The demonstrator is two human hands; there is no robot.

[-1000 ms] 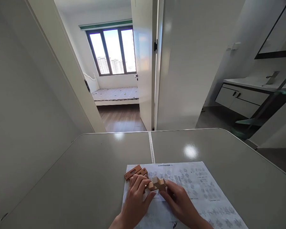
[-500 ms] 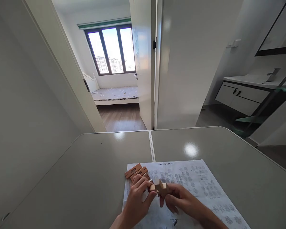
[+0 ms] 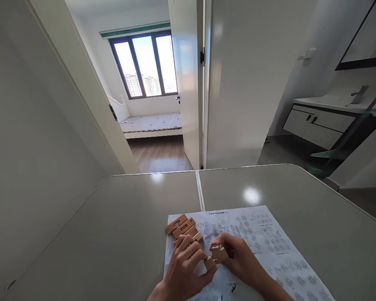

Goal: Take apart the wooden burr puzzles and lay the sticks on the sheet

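Note:
My left hand is closed on a light wooden puzzle piece, which sticks out past the thumb and fingertips. Just right of it, my right hand grips another wooden puzzle piece from above and the side. The two pieces meet or nearly meet; whether they interlock I cannot tell. Beyond my left hand lie several reddish-brown wooden pieces side by side, some with slots cut through. Under both hands is a printed sheet of small puzzle drawings.
The sheet lies on a glossy grey-green table with a pale seam across its middle. Past the far edge stand an open door, a bed under a window, and a washbasin cabinet at right.
Both hands have come slightly nearer to me with their pieces. My right hand has turned and now grips its piece from above, and more of the brown pieces shows.

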